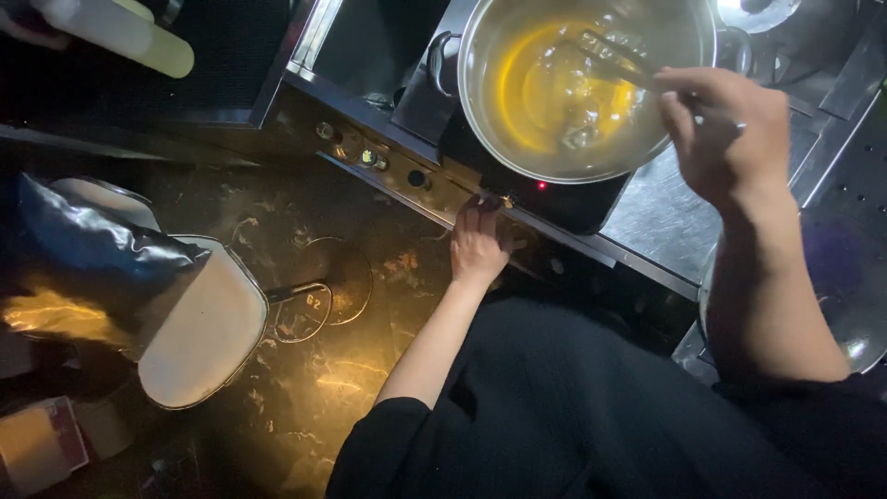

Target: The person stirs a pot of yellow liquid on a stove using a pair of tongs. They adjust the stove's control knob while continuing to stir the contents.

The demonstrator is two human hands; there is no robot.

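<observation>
Head cam looking down at a dim cooking setup; the right hand [725, 129] is up over a big steel pot [564, 55], fingers pinched together on a thin utensil [617, 57] (tongs or chopsticks, can't tell which) w/ the tip dipped into the oil; the grip is high on the handle, prob to keep the hand back from the heat. The pot sits far and centre-right on a black induction hob [554, 189], amber oil [554, 88] pooled in the bottom w/ a few pale bits in it, too blurry to ID; a small red light shows on the hob's near edge, so it looks switched on.

The left hand [479, 245] is lower, fingers spread flat against the near front edge of the steel counter [661, 217], just below the hob; it holds nothing and looks like a brace or a reach for the controls, tbh hard to say which.

Off to the left there's a round pale stool [199, 328] w/ a dark shiny bag [88, 249] on it, over a dark marbled floor [305, 388]; a pale bottle [139, 37] sits far left.
</observation>
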